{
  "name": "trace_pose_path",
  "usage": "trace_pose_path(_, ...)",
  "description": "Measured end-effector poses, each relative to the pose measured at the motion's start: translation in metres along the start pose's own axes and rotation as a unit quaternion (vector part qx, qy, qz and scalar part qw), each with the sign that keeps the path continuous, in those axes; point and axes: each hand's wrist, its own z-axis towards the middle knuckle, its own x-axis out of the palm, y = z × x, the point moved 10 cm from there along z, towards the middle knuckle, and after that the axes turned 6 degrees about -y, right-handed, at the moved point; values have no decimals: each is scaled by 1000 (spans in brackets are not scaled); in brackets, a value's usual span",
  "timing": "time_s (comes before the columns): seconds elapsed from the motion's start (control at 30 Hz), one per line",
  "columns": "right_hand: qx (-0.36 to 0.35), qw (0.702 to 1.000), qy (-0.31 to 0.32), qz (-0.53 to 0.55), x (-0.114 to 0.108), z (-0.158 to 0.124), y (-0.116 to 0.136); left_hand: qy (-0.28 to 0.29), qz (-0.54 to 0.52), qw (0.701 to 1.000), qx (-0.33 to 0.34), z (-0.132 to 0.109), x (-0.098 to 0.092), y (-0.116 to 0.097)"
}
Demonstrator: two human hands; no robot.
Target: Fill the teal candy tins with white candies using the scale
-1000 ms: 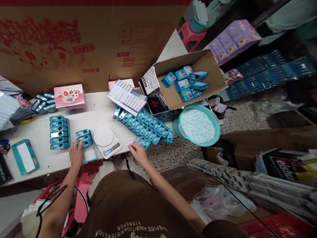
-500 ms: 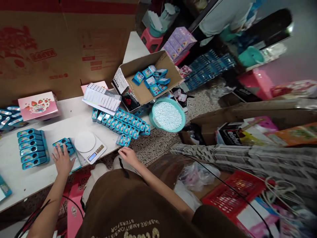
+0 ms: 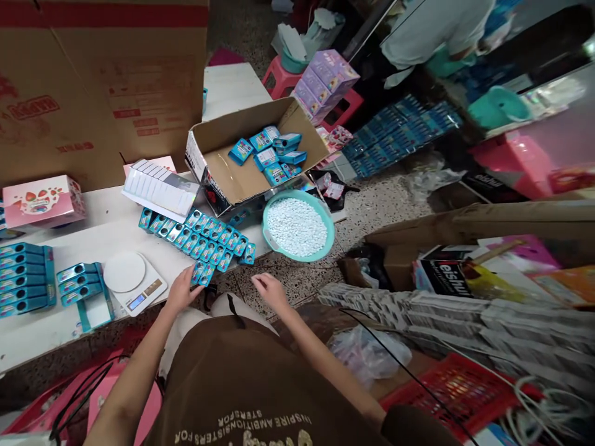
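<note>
My left hand is at the front edge of the white table, fingers and thumb closed around small blue boxes at the near end of a block of them. Each box in the larger block shows a dark round opening. My right hand hovers past the table edge, below a turquoise bowl full of small white pieces. Its fingers are pinched together; whatever is between them is too small to make out. A white scale with a lit display stands left of my left hand.
Left of the scale, blue boxes stand in an open tray, beside another stack. A cardboard box holds loose blue packs. A printed white sheet overlaps the block. A red crate sits right; a co-worker's sleeve shows behind.
My left hand has left the tray by the scale and moved right to the small boxes at the table edge. The view has shifted right; my right hand stays pinched nearer the bowl.
</note>
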Motion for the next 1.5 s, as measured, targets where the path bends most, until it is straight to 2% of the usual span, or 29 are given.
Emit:
trace_pose_path(0.13, 33, 998, -58, -13, -44, 6, -55, 41, -9, 999, -7, -2, 2, 7)
trace_pose_path(0.27, 48, 994, -94, -28, -69, 18, -88, 58, 7, 998, -3, -2, 4, 8)
trace_pose_path(0.37, 48, 994, -95, -35, -76, 31, -101, 35, 34, 999, -15, 2, 7, 14)
trace_pose_path(0.53, 49, 992, -108, -37, -82, 46, -115, 20, 64, 995, -75, 2, 18, 21)
trace_pose_path(0.7, 44, 995, -79, -39, -67, 49, -117, 26, 63, 987, -147, -4, 14, 18)
trace_pose_path(0.8, 36, 997, -54, -44, -55, 50, -112, -7, 61, 982, -179, -17, -10, 21)
trace_pose_path(0.9, 32, 997, -43, -55, -48, 51, -105, -96, 74, 970, -211, -40, -60, 32)
trace_pose_path(1.03, 34, 996, -35, -73, -42, 53, -98, -226, 115, 924, -287, -75, -137, 70)
trace_pose_path(1.13, 32, 996, -39, -75, -39, 53, -91, -272, 138, 893, -332, -90, -171, 102)
trace_pose_path(1.2, 32, 996, -40, -72, -37, 52, -87, -273, 139, 886, -347, -93, -178, 120)
trace_pose_path(1.33, 40, 996, -41, -70, -35, 44, -83, -248, 124, 890, -363, -90, -174, 145)
trace_pose_path(1.4, 49, 995, -43, -72, -34, 40, -82, -248, 121, 893, -355, -88, -174, 147)
trace_pose_path(1.5, 64, 994, -55, -75, -37, 39, -85, -283, 138, 890, -330, -93, -181, 133)
